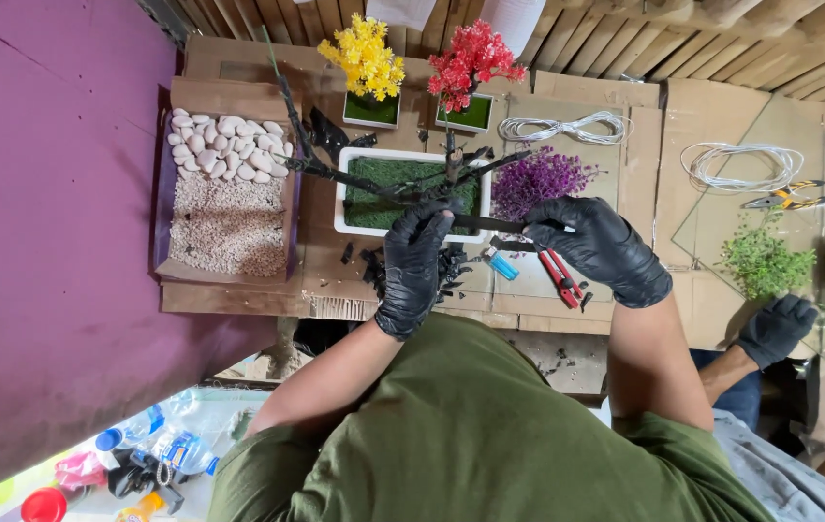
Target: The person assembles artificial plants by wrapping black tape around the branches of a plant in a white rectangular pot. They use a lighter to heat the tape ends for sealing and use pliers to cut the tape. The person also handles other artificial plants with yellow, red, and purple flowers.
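On the cardboard-covered desk [587,97], a white rectangular planter [343,208] filled with green fake moss sits at the middle, and a dark wrapped branch [374,186] lies across it, its twigs spreading toward the far edge. The left hand [415,256], in a black glove, curls its fingers closed around the branch's thick stem at the planter's near rim; the right hand [601,246], gloved the same, pinches the stem's other end just right of the planter. Toward the left edge, a shallow cardboard box [229,97] holds smooth white pebbles [224,145] in its far half and fine beige gravel [229,227] in its near half. At the far edge stand two small square white pots, one with a yellow tree [364,56], one with a red tree [469,60]. A purple sprig [540,179] lies right of the planter, red-handled pliers [559,275] and a blue lighter [502,266] near the front edge, and two white cord coils [567,128] further right. Another person's gloved hand [778,327] rests by the right corner.
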